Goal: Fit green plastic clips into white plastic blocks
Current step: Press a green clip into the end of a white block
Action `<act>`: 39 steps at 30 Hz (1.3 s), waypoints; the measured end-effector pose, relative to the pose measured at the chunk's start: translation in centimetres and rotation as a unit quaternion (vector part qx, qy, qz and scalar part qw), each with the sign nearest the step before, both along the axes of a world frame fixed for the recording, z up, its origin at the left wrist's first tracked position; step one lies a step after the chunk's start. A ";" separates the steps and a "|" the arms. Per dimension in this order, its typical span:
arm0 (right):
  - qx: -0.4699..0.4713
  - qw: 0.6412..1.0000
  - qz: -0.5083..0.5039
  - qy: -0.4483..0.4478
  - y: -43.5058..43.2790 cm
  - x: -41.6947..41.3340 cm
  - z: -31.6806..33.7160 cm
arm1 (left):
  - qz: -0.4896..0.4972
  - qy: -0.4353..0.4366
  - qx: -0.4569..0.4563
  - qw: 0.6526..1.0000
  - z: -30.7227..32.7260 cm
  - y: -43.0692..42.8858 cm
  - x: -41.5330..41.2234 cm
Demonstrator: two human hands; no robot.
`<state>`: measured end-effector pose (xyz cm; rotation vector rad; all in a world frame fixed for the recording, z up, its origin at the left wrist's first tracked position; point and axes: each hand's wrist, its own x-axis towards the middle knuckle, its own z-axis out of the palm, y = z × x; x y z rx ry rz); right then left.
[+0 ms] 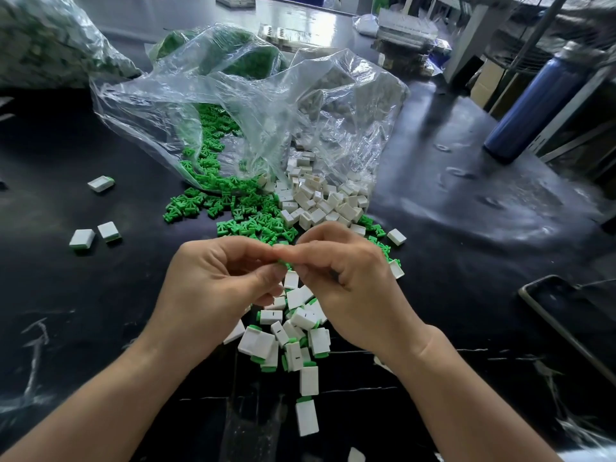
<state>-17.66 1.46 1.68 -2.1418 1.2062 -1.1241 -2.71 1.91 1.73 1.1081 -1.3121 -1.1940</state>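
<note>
Glossy black table (pixel 466 201) (scuffed); crinkly clear bag (pixel 253 95).

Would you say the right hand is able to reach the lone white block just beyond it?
Probably: the white block lies uncovered near the right hand, though that hand pinches a green clip together with the left hand.

Left hand (pixel 220 281) and right hand (pixel 346 285), curled fingertips together
</note>
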 end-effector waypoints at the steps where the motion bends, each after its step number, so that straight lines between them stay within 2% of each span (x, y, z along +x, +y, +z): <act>1: 0.022 1.000 -0.005 -0.017 -0.1 0.0 0.0 | 0.000 0.003 -0.003 1.000 -0.1 0.0 0.0; 4: 0.172 0.979 -0.032 -0.106 -0.1 0.1 0.1 | 0.008 0.021 -0.040 0.999 -0.1 0.0 -0.2; 7: 0.339 0.920 0.050 -0.190 -0.1 0.2 0.1 | -0.009 0.049 -0.084 0.995 0.1 0.2 -0.4; 9: 0.392 0.883 0.095 -0.241 0.0 0.4 0.5 | -0.015 0.059 -0.087 0.994 0.0 0.2 -0.3; 12: 0.438 0.854 0.122 -0.255 0.2 0.7 0.7 | -0.017 0.022 -0.108 0.994 -0.1 0.0 -0.1; 16: 0.423 0.858 0.130 -0.263 0.3 0.8 0.7 | -0.051 0.007 -0.142 0.989 -0.3 0.0 0.0; 22: 0.446 0.852 0.139 -0.238 0.6 0.4 0.9 | -0.044 0.024 -0.145 0.988 -1.0 0.0 -0.2; 27: 0.444 0.864 0.119 -0.204 0.8 0.3 1.1 | -0.047 -0.026 -0.170 0.984 -1.2 -0.1 -0.2; 35: 0.444 0.860 0.069 -0.242 1.1 0.9 1.1 | -0.037 -0.038 -0.177 0.983 -1.4 -0.1 -0.3; 39: 0.439 0.866 0.059 -0.231 1.2 1.1 1.0 | -0.041 -0.036 -0.169 0.984 -1.5 0.0 -0.2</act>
